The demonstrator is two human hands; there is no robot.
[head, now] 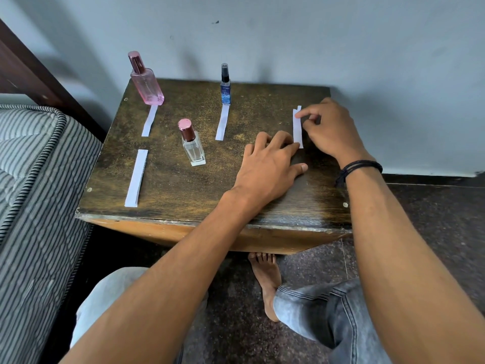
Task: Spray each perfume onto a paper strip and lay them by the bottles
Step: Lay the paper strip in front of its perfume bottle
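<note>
Centre right on the dark wooden desk (170, 185), the right hand (328, 127) pinches the top of a white paper strip (297, 128) between curled fingers. The left hand (267, 166) rests straight fingers on its lower end. A tall pink glass bottle (147, 84), a slim blue spray bottle (225, 89) and a clear square bottle (193, 149) stand further left.

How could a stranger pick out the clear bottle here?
Start at the dark wooden table by the grey wall. Of its three bottles, the clear bottle stands nearest the front, left of the left hand. Unlike the tall pink bottle and slim blue bottle behind, it is squat and colourless.
</note>
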